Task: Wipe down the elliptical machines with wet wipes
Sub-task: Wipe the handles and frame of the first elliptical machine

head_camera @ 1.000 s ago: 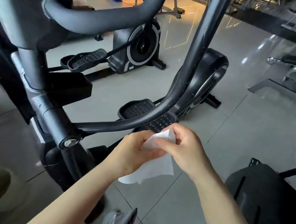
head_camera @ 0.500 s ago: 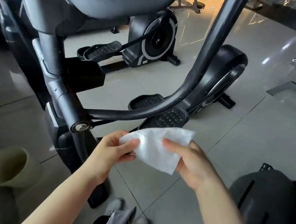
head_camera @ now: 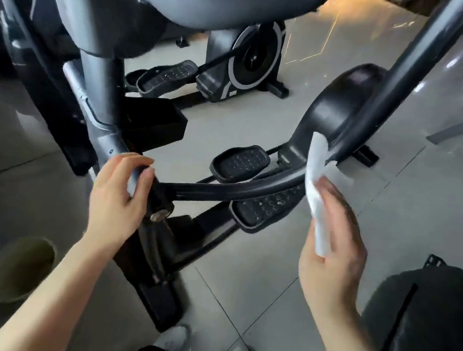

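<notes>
**Wipe in hand, the wiping hardly begun**

Though your right hand (head_camera: 334, 242) has the white wet wipe (head_camera: 317, 192) lying across its nearly straight fingers, with the thumb hidden behind the sheet so that I cannot tell whether it pinches, the cloth is only now at the curved dark grey swing arm (head_camera: 251, 187) of the near black elliptical machine (head_camera: 335, 111); its upper edge looks to lie against the tube where it bends upward, though blur keeps me from saying it touches.

From the head view, the only one: your left hand (head_camera: 115, 195) curls its fingers round the lower end of the grey upright tube (head_camera: 92, 82) just above the round black pivot joint (head_camera: 160, 208), seemingly to steady the frame; the studded black foot pedal (head_camera: 266, 210) sits just under the swing arm, a second pedal (head_camera: 240, 160) behind it.

By my judgement you are at the start; no surface shows a wet streak that I can make out; the arm's length, pedals, upper handlebar (head_camera: 212, 12) and flywheel housing remain, as does the second black-and-white elliptical machine (head_camera: 249, 61) well apart behind; a dull green bucket (head_camera: 17, 270) stands at lower left.
</notes>
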Demonstrator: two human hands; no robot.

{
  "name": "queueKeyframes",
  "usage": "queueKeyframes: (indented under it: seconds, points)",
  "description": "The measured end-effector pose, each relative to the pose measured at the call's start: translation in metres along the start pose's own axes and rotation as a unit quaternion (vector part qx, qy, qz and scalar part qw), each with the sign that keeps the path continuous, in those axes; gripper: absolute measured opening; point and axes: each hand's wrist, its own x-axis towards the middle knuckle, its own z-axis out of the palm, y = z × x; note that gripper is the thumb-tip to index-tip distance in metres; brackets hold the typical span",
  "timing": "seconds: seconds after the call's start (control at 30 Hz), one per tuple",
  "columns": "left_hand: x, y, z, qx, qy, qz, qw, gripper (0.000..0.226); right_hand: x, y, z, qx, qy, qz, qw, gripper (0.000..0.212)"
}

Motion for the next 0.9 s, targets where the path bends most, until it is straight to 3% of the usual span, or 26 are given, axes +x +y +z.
queueKeyframes:
  seconds: [0.07,0.13,0.2,0.27,0.37,0.43,0.57,0.7,0.9]
  points:
    - [0.023,-0.023,0.010,0.003,-0.048,0.050,0.998,0.027,0.008,0.011,0.049,-0.086,-0.085,-0.071,0.990,0.030]
    - [0.033,-0.038,0.022,-0.003,-0.094,0.086,0.992,0.031,-0.003,0.015,0.100,-0.158,-0.193,-0.075,0.965,0.044]
    - [0.034,-0.045,0.028,-0.014,-0.108,0.092,0.990,0.033,-0.024,0.009,0.136,-0.191,-0.234,-0.054,0.952,0.053]
    - [0.034,-0.049,0.031,-0.018,-0.102,0.108,0.989,0.033,-0.036,-0.009,0.155,-0.169,-0.223,-0.043,0.959,0.052]
    - [0.035,-0.053,0.034,-0.019,-0.105,0.116,0.988,0.032,-0.045,-0.022,0.165,-0.159,-0.233,-0.116,0.952,0.053]
    - [0.033,-0.054,0.033,-0.009,-0.111,0.130,0.985,0.033,-0.047,-0.010,0.161,-0.198,-0.230,-0.155,0.940,0.055]
    - [0.033,-0.047,0.029,0.035,-0.153,0.190,0.969,0.040,-0.032,0.030,0.123,-0.309,-0.183,-0.142,0.922,0.060]
    - [0.032,-0.030,0.038,0.027,-0.200,0.272,0.941,0.041,0.007,0.060,0.066,-0.436,-0.191,-0.157,0.865,0.062]
    - [0.038,-0.025,0.044,0.023,-0.218,0.289,0.932,0.048,0.093,0.052,-0.008,-0.587,-0.185,-0.221,0.756,0.054]
